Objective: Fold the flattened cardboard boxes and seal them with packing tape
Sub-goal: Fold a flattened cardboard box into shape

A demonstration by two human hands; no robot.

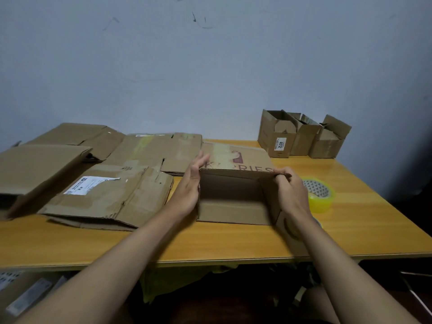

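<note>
Squaring up a half-opened cardboard box (233, 195) near the front edge of the yellow wooden table (350, 230), the person braces it from both sides. Left hand (190, 187), fingers straight, presses flat against the box's left wall, likely to keep that panel upright. Right hand (291, 192) pinches the top right corner of the box, fingers curled over the edge, apparently pulling the shape into a rectangle. Box interior faces the person: plain brown corrugated board, matte, creased at the folds; the upper panel carries dark red lettering (partly hidden) and old tape residue. Just right of the box, a roll of clear yellowish packing tape (319, 195) stands within easy reach, presumably for sealing. Left of the box lie several flattened boxes (112, 195), overlapping, worn, one with a white shipping label. Behind and to the right of the box, against the wall, three small opened boxes (301, 136) stand side by side, flaps up.
</note>
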